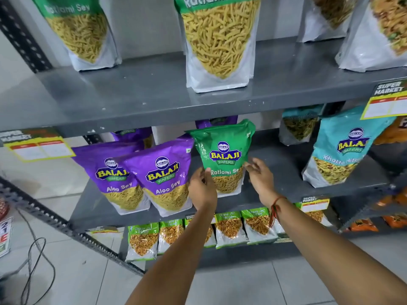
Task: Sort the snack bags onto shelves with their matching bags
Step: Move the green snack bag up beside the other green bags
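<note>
A green Ratlami Sev bag (pixel 223 150) stands upright on the middle shelf (pixel 275 172), to the right of two purple Aloo Sev bags (pixel 163 172). My left hand (pixel 201 189) grips its lower left edge. My right hand (pixel 258 175) hovers at the bag's right edge with fingers spread, blurred; I cannot tell if it touches. Two matching green Ratlami Sev bags (pixel 218 40) stand on the top shelf (pixel 143 91). A teal Khatta Mitha bag (pixel 343 150) stands at the right of the middle shelf.
More purple bags stand behind the front ones. Small Chana Jor Garam packs (pixel 229 227) line the bottom shelf. Mixed-snack bags (pixel 381 34) sit at the top right. Price tags hang on the shelf edges. A black cable (pixel 35 260) lies on the tiled floor at left.
</note>
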A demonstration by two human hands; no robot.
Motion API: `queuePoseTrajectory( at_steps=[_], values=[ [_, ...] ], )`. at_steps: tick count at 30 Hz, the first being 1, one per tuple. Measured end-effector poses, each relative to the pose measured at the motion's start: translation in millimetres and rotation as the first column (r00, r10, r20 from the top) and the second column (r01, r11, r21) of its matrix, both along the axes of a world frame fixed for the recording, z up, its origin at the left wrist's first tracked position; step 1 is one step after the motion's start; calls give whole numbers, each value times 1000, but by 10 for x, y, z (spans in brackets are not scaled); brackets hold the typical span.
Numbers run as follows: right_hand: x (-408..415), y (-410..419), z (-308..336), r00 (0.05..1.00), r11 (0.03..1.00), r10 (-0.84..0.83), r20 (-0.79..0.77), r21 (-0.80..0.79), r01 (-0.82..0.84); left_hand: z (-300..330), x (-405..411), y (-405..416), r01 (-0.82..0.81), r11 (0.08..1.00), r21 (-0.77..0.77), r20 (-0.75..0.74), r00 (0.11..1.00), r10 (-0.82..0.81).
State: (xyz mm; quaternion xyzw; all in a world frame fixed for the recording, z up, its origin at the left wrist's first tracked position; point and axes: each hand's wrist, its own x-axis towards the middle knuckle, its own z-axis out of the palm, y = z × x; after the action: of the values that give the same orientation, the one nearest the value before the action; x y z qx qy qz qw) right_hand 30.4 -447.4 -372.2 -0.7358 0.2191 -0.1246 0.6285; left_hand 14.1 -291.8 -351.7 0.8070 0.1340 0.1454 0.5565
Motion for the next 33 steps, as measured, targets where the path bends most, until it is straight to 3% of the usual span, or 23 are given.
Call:
queuePoseTrajectory(
  at_steps=[3, 7, 18, 24, 33],
  values=[
    [123, -13, -46, 997, 997, 45, 67, -66, -40, 16, 79, -32, -108, 987, -116, 7, 994, 109],
    [137, -44, -42, 993, 993, -29, 117, -111, 42, 10, 114, -61, -122, 985, -122, -8, 992, 122],
    [-808, -200, 139, 962, 967, -222, 159, -91, 238, 203, -597, -110, 67, 985, -158, 43, 997, -61],
    [-1460, 21, 728, 959, 969, -84, 272, -201, 142, 679, -1243, 217, 134, 972, -192, 228, 970, -89],
    [-1451, 968, 2128, 820, 979, 103, 563, -205, 18, 2043, -1310, 1179, 19, 967, -254, 550, 825, 129]
  ],
)
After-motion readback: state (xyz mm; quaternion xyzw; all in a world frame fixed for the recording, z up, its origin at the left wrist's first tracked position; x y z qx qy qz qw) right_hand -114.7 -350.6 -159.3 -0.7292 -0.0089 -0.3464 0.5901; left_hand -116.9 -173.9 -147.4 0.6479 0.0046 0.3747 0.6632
